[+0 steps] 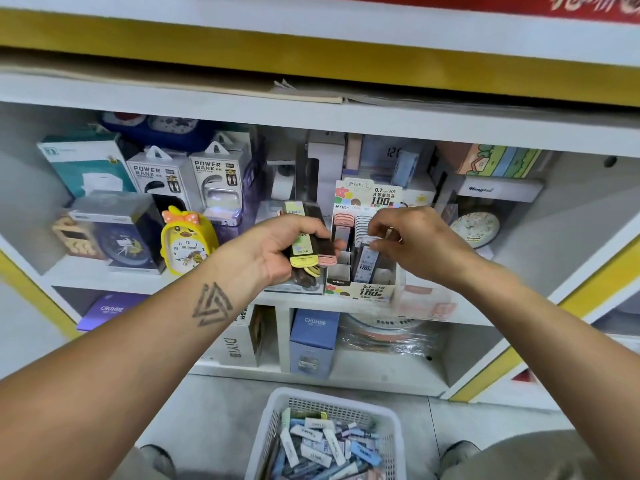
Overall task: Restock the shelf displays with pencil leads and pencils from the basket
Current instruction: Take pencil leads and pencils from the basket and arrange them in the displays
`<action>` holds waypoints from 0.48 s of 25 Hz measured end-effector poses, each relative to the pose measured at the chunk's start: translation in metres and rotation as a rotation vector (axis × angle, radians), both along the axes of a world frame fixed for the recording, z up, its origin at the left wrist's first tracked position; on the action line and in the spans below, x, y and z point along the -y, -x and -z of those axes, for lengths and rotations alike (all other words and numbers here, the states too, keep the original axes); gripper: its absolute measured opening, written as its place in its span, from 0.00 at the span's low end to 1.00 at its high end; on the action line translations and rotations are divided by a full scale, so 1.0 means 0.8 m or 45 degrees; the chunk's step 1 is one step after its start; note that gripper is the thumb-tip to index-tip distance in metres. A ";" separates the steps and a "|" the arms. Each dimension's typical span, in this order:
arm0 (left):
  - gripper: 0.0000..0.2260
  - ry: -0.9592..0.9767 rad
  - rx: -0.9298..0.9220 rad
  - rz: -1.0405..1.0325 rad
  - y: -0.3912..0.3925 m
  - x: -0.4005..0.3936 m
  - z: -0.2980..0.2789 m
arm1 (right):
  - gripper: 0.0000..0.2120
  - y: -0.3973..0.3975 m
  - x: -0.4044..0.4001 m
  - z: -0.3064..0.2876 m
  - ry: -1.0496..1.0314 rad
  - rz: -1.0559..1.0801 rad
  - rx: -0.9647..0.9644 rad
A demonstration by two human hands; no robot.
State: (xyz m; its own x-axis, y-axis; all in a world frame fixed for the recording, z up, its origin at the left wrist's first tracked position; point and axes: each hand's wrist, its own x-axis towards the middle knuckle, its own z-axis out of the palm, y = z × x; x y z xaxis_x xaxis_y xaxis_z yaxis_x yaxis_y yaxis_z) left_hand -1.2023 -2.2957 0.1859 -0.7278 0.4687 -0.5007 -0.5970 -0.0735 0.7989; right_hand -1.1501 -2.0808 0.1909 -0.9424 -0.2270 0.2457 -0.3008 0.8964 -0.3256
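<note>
Near the centre of the frame, the left hand (277, 247) is gripping a small bundle of lead cases (304, 244), fingers curled round them; the yellow and pink ends are sticking out below the palm and the dark tops are poking out above the knuckles. Just to the right, the right hand (408, 237) is hovering over the cardboard display box (360, 289), its fingertips (375, 242) pinching the top of a pale blue lead case (365, 266) that is standing upright in one of the box's front slots. Pink and grey cases are sitting in rows in the back slots. At the bottom centre of the frame, a white basket (277, 420) is lying on the floor, holding a heap of loose blue, white and purple cases. A yellow duck clock (187, 240) is standing on the shelf left of the hands
</note>
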 end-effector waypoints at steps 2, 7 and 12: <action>0.03 -0.016 -0.002 -0.004 -0.001 -0.003 0.001 | 0.05 0.001 0.002 0.003 -0.129 -0.035 -0.060; 0.05 -0.081 0.020 0.002 -0.004 -0.009 -0.001 | 0.03 0.004 0.013 -0.004 0.229 0.075 0.029; 0.06 -0.108 0.038 0.006 0.000 -0.009 -0.002 | 0.21 0.002 0.042 -0.002 0.412 -0.086 0.348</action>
